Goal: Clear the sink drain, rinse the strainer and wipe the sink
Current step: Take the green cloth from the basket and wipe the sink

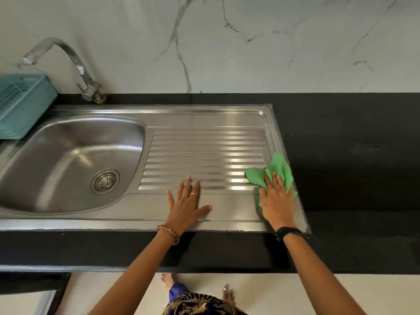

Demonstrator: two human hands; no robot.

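A stainless steel sink (pixel 68 155) sits at the left, its round strainer (pixel 105 181) seated in the drain. To its right runs the ribbed drainboard (pixel 204 155). My right hand (pixel 276 202) presses a crumpled green cloth (pixel 278 170) flat onto the drainboard's near right corner. My left hand (pixel 187 204) lies flat on the drainboard's front part, fingers spread, holding nothing.
A curved steel tap (pixel 75 64) stands behind the basin. A teal plastic basket (pixel 22 103) rests at the sink's far left. Black countertop (pixel 352 155) extends to the right, with a marble wall (pixel 227 42) behind. My bare feet (pixel 168 284) show on the floor below.
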